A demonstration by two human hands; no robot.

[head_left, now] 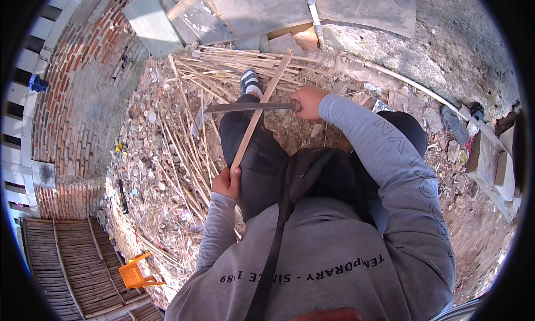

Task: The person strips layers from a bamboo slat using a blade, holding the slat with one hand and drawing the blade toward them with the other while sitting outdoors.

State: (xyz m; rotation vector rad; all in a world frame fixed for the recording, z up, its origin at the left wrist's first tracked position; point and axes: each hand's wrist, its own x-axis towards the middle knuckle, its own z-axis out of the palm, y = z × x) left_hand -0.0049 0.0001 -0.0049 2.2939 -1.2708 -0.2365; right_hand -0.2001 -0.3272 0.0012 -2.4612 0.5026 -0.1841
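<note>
My left hand grips the lower end of a long, flat bamboo slat. The slat slants up and away across my bent leg, its far end above the loose strips. In my right hand is the handle of a machete, with fingers wrapped round it. Its long dark blade points left and lies across the slat about midway along; whether it touches or cuts into the wood I cannot tell. My striped sandal shows just left of the slat's upper part.
Many thin bamboo strips lie ahead and to the left on littered ground. A brick wall stands left, with an orange plastic chair lower down. Sheets and boards lean at the back; a pale pipe runs along the right.
</note>
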